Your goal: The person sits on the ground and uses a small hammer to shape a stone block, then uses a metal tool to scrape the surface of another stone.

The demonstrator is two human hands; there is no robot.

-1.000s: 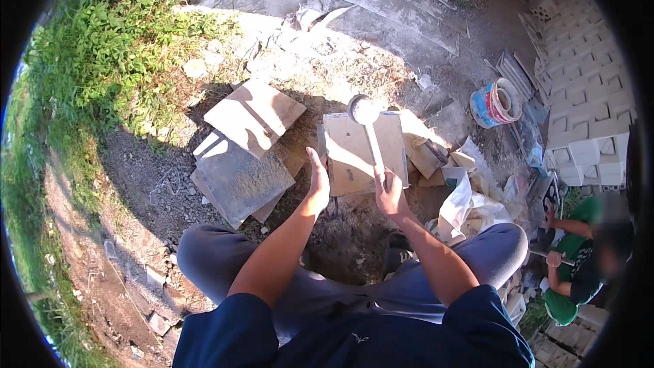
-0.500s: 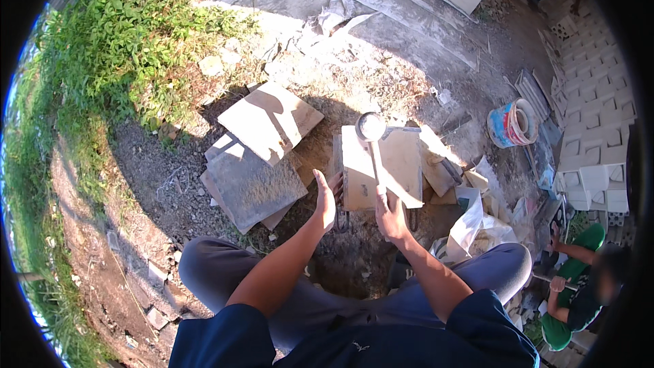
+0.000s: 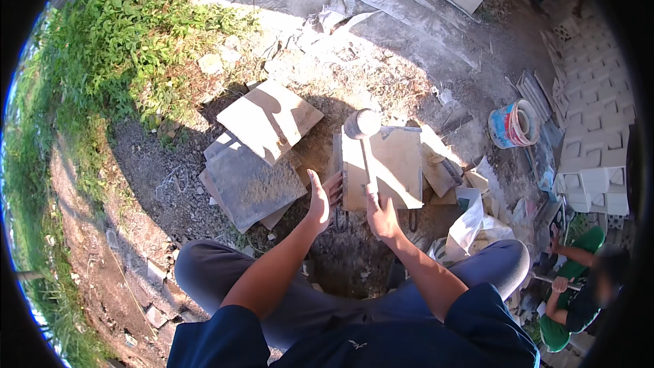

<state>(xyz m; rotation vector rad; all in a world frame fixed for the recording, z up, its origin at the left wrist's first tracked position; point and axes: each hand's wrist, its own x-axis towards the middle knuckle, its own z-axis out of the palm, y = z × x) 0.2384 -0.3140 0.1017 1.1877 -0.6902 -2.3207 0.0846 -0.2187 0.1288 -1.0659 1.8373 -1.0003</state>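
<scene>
My right hand (image 3: 382, 218) is wrapped round the handle of a mallet (image 3: 363, 124) with a rounded, dusty pale head. The mallet points away from me, its head over the far left corner of a square beige slab (image 3: 397, 163). Sunlight falls across part of that slab, and bent metal rods show under its near edge. Beside the slab's left edge, my left hand (image 3: 322, 195) is held upright with its fingers stretched out and nothing in it. Whether its fingertips touch the slab I cannot tell.
To the left lie stacked slabs, a pale one (image 3: 269, 119) above a grey one (image 3: 255, 180). A paint bucket (image 3: 512, 125) stands at the right, near a white sack (image 3: 477, 225) and pale block stacks (image 3: 596, 123). A co-worker in green trousers (image 3: 555, 330) sits at the lower right.
The mallet's head has shifted slightly left and tilted, with my right hand moving a little left and nearer. My left hand has moved slightly left.
</scene>
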